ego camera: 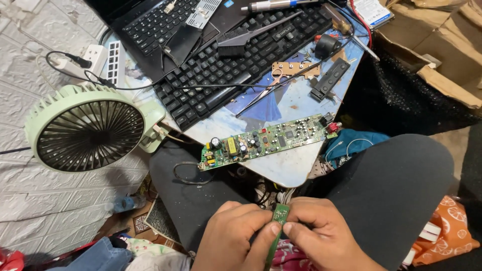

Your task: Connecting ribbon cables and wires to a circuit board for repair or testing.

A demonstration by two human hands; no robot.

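Head view: a small green circuit strip [278, 221] stands near-upright over the lap, pinched between left hand [233, 236] and right hand [321, 236], thumbs pressing its top edge, probably to steady it for inspection. Above it, a long green circuit board [268, 140] overhangs the table [291, 170]; beyond lie a black keyboard [236, 65] and a pale green fan [90, 128].

An improvised electronics repair bench: bare circuit board [268, 140], keyboard [241, 60], scissors [266, 90], small desk fan [90, 128], cardboard clutter [442, 45].
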